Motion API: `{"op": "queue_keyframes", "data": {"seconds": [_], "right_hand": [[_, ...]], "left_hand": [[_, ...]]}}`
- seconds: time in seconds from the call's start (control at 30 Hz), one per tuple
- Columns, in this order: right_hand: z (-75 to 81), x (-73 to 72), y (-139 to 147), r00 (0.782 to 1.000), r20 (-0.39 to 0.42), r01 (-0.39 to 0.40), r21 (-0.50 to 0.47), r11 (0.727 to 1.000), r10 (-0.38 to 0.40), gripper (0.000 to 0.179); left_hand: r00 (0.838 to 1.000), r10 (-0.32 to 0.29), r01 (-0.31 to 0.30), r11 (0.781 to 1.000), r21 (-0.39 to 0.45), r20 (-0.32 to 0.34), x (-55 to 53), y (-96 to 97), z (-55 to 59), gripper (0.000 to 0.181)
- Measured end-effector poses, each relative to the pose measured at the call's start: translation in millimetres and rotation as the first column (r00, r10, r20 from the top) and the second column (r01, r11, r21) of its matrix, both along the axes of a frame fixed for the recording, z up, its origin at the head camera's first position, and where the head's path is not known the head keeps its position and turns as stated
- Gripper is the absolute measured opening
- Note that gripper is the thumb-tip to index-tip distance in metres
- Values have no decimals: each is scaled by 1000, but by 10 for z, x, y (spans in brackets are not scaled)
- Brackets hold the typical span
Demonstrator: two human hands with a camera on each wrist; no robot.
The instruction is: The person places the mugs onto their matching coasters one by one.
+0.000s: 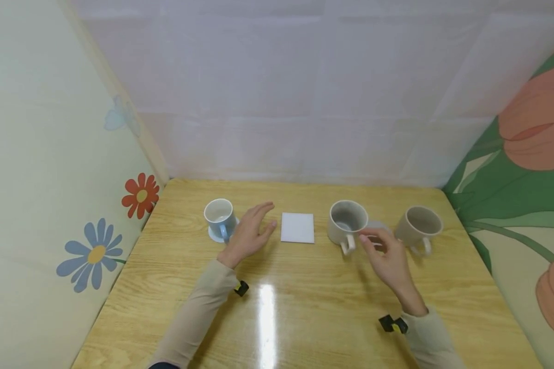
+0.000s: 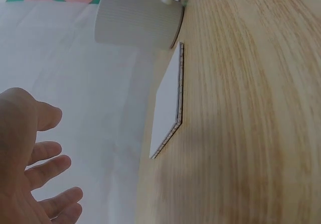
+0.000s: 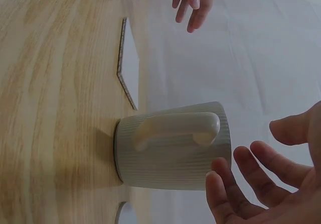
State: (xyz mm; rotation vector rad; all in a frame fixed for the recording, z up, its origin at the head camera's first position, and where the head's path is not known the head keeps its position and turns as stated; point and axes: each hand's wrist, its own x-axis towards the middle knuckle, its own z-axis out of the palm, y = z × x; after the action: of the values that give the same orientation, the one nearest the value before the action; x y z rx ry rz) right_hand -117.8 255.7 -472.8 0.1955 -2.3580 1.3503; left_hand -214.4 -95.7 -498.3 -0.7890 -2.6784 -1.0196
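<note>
My left hand (image 1: pixel 249 233) hovers over the table with its fingers extended and holds nothing. It is between a blue mug with a white inside (image 1: pixel 221 215) and a white square coaster (image 1: pixel 297 227). Under the blue mug is a pale coaster (image 1: pixel 214 236). Right of the square coaster stands a ribbed light-grey mug (image 3: pixel 165 169), its handle (image 1: pixel 349 244) turned toward me. Beside that mug is my right hand (image 1: pixel 388 259), fingers loosely bent near its rim, the thumb apart from them. Whether a fingertip touches the mug, I cannot tell.
A beige mug (image 1: pixel 417 228) stands farther right, handle toward me. Partly behind my right hand lies a grey round coaster (image 1: pixel 379 225). The wooden table (image 1: pixel 314 307) meets a white cloth backdrop (image 1: pixel 281 102) behind, with flower-patterned panels on both sides.
</note>
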Motion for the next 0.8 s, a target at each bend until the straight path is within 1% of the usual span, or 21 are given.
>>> {"op": "queue_keyframes", "data": {"seconds": [0.2, 0.43, 0.7, 0.8], "right_hand": [[-70, -11, 23, 999, 34, 15, -10, 1000, -15, 15], [-174, -33, 35, 987, 159, 39, -43, 998, -32, 21], [-274, -13, 17, 987, 161, 7, -84, 996, 6, 23], [-297, 8, 7, 986, 167, 1, -92, 996, 14, 23]], "left_hand": [[1000, -2, 2, 1000, -13, 13, -47, 6, -40, 54], [999, -13, 13, 1000, -3, 45, -80, 38, -103, 54], [997, -14, 13, 1000, 9, 70, -77, 65, -165, 53], [997, -18, 18, 1000, 1, 79, -80, 80, -188, 53]]}}
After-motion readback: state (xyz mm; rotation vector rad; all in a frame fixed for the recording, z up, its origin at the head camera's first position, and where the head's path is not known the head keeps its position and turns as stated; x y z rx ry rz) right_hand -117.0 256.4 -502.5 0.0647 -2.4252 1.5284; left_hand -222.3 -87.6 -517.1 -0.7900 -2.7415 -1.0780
